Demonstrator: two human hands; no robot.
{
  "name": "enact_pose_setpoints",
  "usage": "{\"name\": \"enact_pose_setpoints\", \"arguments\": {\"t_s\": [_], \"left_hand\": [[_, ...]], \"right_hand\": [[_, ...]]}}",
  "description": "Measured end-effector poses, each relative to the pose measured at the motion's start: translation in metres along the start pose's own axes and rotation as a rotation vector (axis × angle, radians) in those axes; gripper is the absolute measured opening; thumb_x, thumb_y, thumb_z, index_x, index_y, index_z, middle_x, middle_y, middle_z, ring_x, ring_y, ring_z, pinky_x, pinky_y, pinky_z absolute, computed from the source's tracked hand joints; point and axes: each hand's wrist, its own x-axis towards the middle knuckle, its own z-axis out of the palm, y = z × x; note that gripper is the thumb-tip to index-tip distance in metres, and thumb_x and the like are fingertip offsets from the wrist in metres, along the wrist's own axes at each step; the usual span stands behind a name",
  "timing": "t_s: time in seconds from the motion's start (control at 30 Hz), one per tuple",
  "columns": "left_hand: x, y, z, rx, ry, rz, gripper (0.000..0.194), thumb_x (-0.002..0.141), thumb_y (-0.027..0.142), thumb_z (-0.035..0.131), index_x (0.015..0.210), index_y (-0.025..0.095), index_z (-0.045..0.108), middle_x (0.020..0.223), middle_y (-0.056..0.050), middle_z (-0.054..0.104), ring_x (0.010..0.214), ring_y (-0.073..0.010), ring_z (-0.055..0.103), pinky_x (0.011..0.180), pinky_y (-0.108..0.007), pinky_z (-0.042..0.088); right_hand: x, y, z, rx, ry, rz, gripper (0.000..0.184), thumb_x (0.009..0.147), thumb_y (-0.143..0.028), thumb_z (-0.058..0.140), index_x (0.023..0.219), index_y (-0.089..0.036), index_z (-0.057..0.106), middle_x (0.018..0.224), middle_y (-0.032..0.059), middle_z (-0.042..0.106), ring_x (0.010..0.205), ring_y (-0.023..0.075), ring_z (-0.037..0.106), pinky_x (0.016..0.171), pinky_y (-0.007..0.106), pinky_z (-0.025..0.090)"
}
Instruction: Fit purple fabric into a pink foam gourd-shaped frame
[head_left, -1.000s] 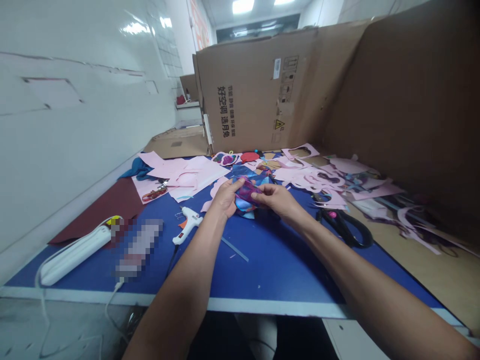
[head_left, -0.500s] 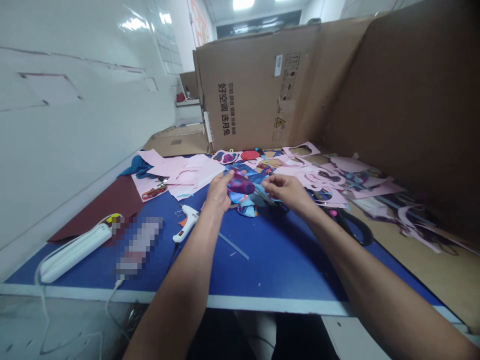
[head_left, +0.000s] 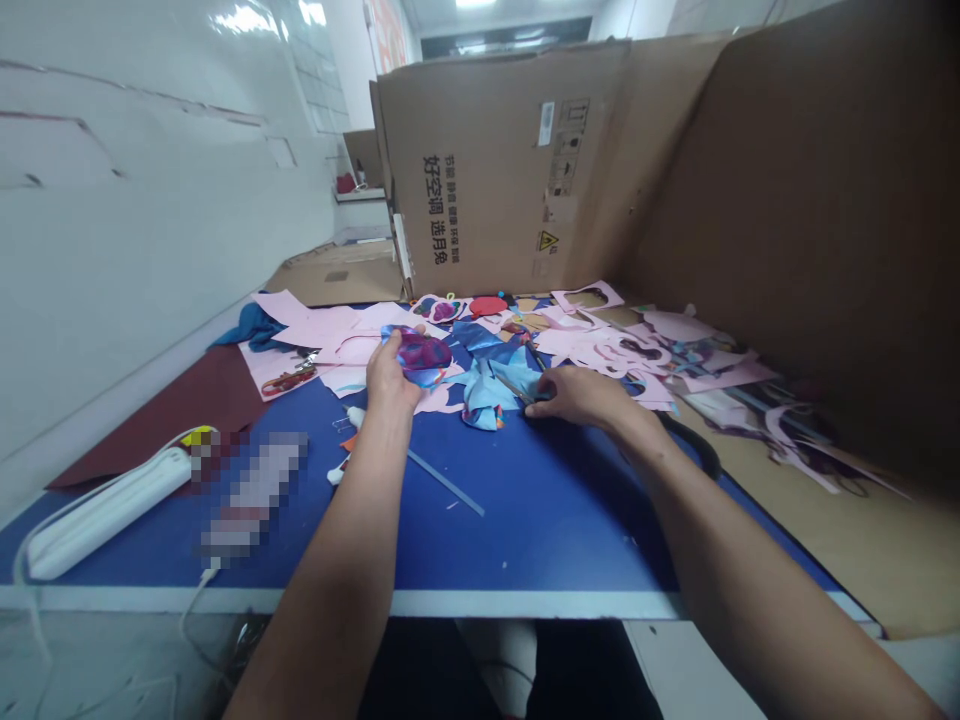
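Note:
My left hand [head_left: 394,378] holds a purple-and-blue patterned fabric piece [head_left: 426,350], its fingers closed on the near left edge. My right hand [head_left: 574,395] is low over the table, its fingers closed around the scissors [head_left: 513,386]; their handles are mostly hidden by the hand. The blades point left over a crumpled light-blue fabric scrap [head_left: 484,395]. A darker blue fabric scrap [head_left: 476,336] lies just behind it. Beside my left forearm is a white glue gun [head_left: 354,418], partly covered by the arm. A clear glue stick [head_left: 446,483] lies on the blue tabletop [head_left: 525,540].
Pink cut-out sheets [head_left: 600,345] and scraps spread along the back and right. A large cardboard box [head_left: 495,180] walls off the rear. At left are a white power strip [head_left: 112,510], a blurred-out item [head_left: 259,495] with a cable, and a maroon sheet [head_left: 157,415].
My left hand has moved left with the patterned fabric, away from the light-blue scrap. My right hand has dropped from the fabric to the scissors. The view has shifted slightly.

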Motion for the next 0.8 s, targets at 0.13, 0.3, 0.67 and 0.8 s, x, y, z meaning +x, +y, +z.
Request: {"name": "enact_pose_setpoints", "arguments": {"t_s": [0.13, 0.3, 0.67, 0.8], "left_hand": [[-0.006, -0.001, 0.005, 0.038, 0.035, -0.001, 0.014, 0.108, 0.023, 0.063, 0.116, 0.017, 0.072, 0.089, -0.008, 0.085, 0.075, -0.0213, 0.080, 0.080, -0.036, 0.067], [-0.009, -0.006, 0.009, 0.056, 0.038, -0.012, 0.016, 0.107, 0.021, 0.063, 0.118, 0.017, 0.073, 0.088, -0.008, 0.085, 0.073, -0.0210, 0.079, 0.081, -0.036, 0.066], [-0.017, -0.023, 0.015, 0.086, 0.038, -0.003, 0.008, 0.103, 0.019, 0.065, 0.102, 0.016, 0.072, 0.081, -0.007, 0.083, 0.066, -0.0192, 0.077, 0.083, -0.036, 0.066], [-0.022, -0.036, 0.016, 0.135, -0.033, -0.008, 0.009, 0.100, 0.019, 0.069, 0.092, 0.017, 0.072, 0.079, -0.006, 0.082, 0.077, -0.0219, 0.081, 0.085, -0.036, 0.066]], "right_hand": [[-0.003, -0.008, -0.002, -0.018, -0.097, 0.024, 0.047, 0.083, -0.059, 0.086, 0.116, -0.027, 0.082, 0.109, 0.0068, 0.083, 0.095, 0.0275, 0.075, 0.069, 0.033, 0.044], [0.000, -0.009, 0.001, 0.087, -0.167, -0.026, 0.028, 0.084, -0.049, 0.086, 0.095, -0.024, 0.081, 0.088, 0.0040, 0.080, 0.081, 0.0232, 0.073, 0.064, 0.031, 0.042], [-0.006, -0.017, 0.006, 0.068, -0.079, -0.010, 0.053, 0.094, -0.056, 0.077, 0.134, -0.022, 0.073, 0.125, 0.0163, 0.082, 0.111, 0.0341, 0.076, 0.081, 0.036, 0.051], [-0.015, -0.036, 0.013, -0.046, 0.006, 0.059, 0.051, 0.094, -0.049, 0.071, 0.139, -0.025, 0.069, 0.129, 0.0162, 0.081, 0.117, 0.0381, 0.076, 0.082, 0.039, 0.051]]}}
